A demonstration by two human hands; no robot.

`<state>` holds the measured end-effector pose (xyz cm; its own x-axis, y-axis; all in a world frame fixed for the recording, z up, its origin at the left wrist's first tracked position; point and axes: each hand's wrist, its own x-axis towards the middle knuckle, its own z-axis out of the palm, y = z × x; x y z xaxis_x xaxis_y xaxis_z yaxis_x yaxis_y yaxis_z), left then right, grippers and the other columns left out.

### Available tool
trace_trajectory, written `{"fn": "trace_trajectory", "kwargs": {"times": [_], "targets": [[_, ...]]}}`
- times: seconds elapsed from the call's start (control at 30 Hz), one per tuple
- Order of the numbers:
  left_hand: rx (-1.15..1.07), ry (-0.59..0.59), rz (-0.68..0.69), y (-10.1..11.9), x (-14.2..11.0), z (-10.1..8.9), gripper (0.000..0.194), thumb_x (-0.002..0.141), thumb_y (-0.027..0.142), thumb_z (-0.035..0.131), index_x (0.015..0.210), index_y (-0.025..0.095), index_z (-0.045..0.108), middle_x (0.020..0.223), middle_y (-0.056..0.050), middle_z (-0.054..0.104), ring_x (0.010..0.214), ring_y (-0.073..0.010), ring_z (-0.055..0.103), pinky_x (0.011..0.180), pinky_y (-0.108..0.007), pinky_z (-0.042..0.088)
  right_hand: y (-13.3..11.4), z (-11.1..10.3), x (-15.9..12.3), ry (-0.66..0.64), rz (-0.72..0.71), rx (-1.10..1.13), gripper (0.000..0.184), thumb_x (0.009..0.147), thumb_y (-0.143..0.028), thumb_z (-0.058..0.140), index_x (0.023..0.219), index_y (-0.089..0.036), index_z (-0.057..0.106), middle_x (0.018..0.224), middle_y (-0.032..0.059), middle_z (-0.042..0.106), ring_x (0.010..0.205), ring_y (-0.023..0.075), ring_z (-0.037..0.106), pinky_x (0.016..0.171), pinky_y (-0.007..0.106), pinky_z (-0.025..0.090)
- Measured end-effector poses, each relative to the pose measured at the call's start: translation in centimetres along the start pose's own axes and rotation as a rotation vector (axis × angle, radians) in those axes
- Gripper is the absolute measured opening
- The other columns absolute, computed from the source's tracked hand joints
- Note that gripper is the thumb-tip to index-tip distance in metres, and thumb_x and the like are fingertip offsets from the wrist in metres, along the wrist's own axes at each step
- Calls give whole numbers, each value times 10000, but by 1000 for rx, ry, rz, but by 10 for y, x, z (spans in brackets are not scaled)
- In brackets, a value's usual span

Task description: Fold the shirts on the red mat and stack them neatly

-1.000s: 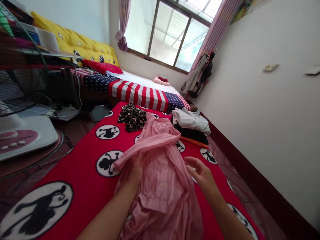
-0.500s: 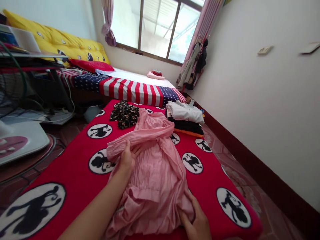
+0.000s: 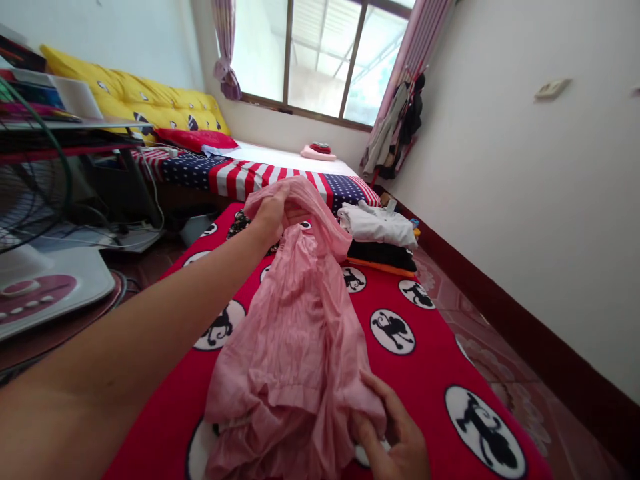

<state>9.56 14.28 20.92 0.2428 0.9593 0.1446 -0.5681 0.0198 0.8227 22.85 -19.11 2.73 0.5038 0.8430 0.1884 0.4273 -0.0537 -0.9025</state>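
A pink long-sleeved garment (image 3: 295, 320) lies spread lengthwise on a red cloth (image 3: 425, 373) printed with black monkey figures in white circles. My left hand (image 3: 275, 210) reaches to its far end and grips a sleeve, lifting it in an arc above the cloth. Near the front, my right hand (image 3: 395, 433) pinches the lower right edge of the garment between thumb and fingers. Behind my left forearm, a black floral cloth (image 3: 238, 224) is mostly hidden.
A folded stack with a white garment (image 3: 377, 223) on top stands at the far right of the red cloth. Beyond is a bed with a flag-patterned cover (image 3: 260, 179). A fan base (image 3: 45, 287) and a desk (image 3: 100, 125) stand left; a wall (image 3: 540, 200) runs right.
My left hand has moved forward and up, raising the sleeve from across the garment. My right hand came down to the lower right edge and has stayed there, holding it.
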Motion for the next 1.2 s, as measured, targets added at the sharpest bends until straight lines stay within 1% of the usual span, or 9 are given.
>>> {"fn": "trace_trajectory", "kwargs": {"times": [0.13, 0.37, 0.47, 0.53, 0.63, 0.77, 0.9, 1.0, 1.2], "targets": [[66, 20, 30, 17, 17, -13, 379, 995, 287, 336, 1019, -38, 530, 1016, -150, 660, 1064, -214, 618, 931, -450, 466, -20, 29, 1, -128, -35, 43, 445, 776, -381, 638, 1202, -253, 641, 1164, 90, 675, 980, 262, 670, 797, 314, 572], [132, 219, -14, 8, 29, -65, 307, 982, 270, 372, 953, 43, 577, 770, -89, 683, 857, -185, 676, 878, -436, 521, -42, 57, 34, -705, -308, -155, 384, 911, -265, 464, 1272, -245, 594, 1088, 83, 707, 993, 190, 659, 859, 266, 501], [143, 250, -36, 1, 28, -83, 323, 973, 263, 357, 898, 78, 611, 690, -89, 680, 724, -189, 683, 786, -411, 565, -52, 65, 58, -687, -414, -359, 247, 888, -231, 497, 978, -258, 725, 895, 54, 719, 897, 179, 653, 848, 280, 473], [134, 269, -45, -2, 26, -90, 331, 964, 280, 370, 875, 88, 625, 684, -91, 683, 674, -185, 681, 736, -382, 576, -56, 73, 70, -599, -506, -463, 192, 829, -247, 578, 955, -273, 720, 1055, 59, 688, 1040, 215, 598, 961, 361, 410], [102, 253, -44, -8, 24, -96, 318, 949, 302, 402, 893, 91, 633, 713, -99, 693, 670, -185, 684, 715, -366, 576, -50, 88, 77, -615, -631, -513, 561, 763, -276, 622, 1316, -297, 527, 1498, 60, 371, 1378, 276, 297, 1132, 485, 166], [213, 188, -168, -29, 17, -107, 242, 899, 308, 505, 927, 102, 630, 786, -110, 701, 676, -195, 688, 696, -350, 570, -29, 102, 73, -818, -623, -567, 738, 793, -287, 540, 1478, -303, 265, 1590, 6, 118, 1460, 222, 50, 1161, 490, -7], [712, 39, -300, -60, -19, -116, 230, 738, 299, 697, 878, 118, 671, 848, -117, 695, 657, -227, 671, 649, -355, 551, -21, 105, 71, -818, -576, -580, 716, 810, -284, 507, 1475, -344, 249, 1592, -34, 54, 1463, 202, 16, 1161, 490, -36], [1052, -76, 62, -83, -74, -106, 217, 739, 257, 670, 924, 148, 698, 929, -100, 678, 823, -240, 659, 767, -351, 533, -23, 106, 72, -796, -596, -564, 706, 805, -282, 517, 1467, -329, 278, 1592, -10, 95, 1461, 224, 48, 1158, 518, -16], [999, -308, 130, -126, -172, -94, 483, 896, 319, 494, 1369, 224, 466, 1416, -87, 475, 1333, -226, 403, 1126, -411, 299, -25, 98, 60, -572, -678, -352, 517, 818, -219, 549, 1331, -182, 497, 1388, 115, 502, 1349, 260, 354, 1145, 509, 204]]}}
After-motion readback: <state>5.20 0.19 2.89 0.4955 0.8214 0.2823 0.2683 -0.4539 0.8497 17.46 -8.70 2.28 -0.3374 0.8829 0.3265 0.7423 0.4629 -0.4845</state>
